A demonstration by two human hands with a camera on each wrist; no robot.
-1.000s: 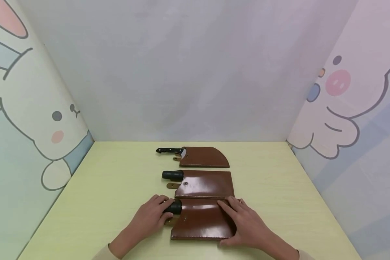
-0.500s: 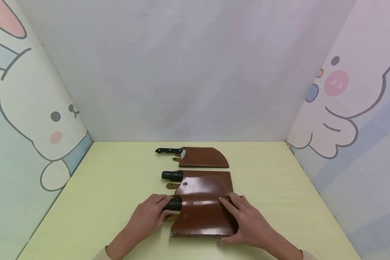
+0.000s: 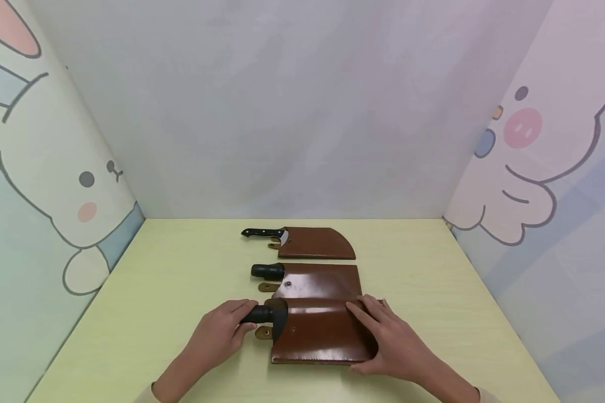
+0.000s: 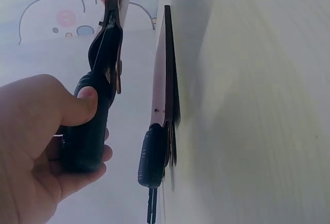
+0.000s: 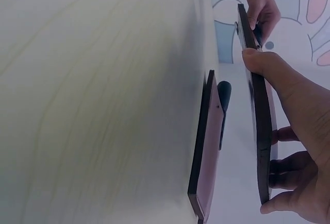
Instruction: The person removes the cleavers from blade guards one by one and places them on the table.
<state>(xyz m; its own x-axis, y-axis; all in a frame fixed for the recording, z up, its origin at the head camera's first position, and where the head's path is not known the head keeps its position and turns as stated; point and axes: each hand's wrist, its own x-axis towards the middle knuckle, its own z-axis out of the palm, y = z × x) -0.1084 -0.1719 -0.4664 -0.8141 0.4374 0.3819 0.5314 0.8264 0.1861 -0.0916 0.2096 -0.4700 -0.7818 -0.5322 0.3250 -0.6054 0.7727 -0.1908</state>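
In the head view, my left hand [image 3: 217, 336] grips the black handle [image 3: 257, 314] of a knife whose blade sits mostly inside a brown leather sheath [image 3: 322, 330]. The thumb lies on the handle [image 4: 87, 131] in the left wrist view, where the sheath mouth gapes around the knife. My right hand [image 3: 393, 341] holds the far end of this sheath, thumb on one face and fingers on the other. Both wrist views show the sheath raised off the table. A dark part of the knife [image 3: 280, 318] shows at the sheath mouth. The rest of the blade is hidden.
Behind the held knife lies a second sheathed knife [image 3: 322, 280] with a black handle, partly covered in the head view. Farther back is a cleaver sheath [image 3: 317, 243] with a riveted black handle [image 3: 262, 233]. A wall closes off the pale yellow table [image 3: 181, 252].
The sheathed knife has risen from the table. Most recently, my left hand has moved left with the handle while my right hand moved right with the sheath, exposing more of the knife at the mouth.
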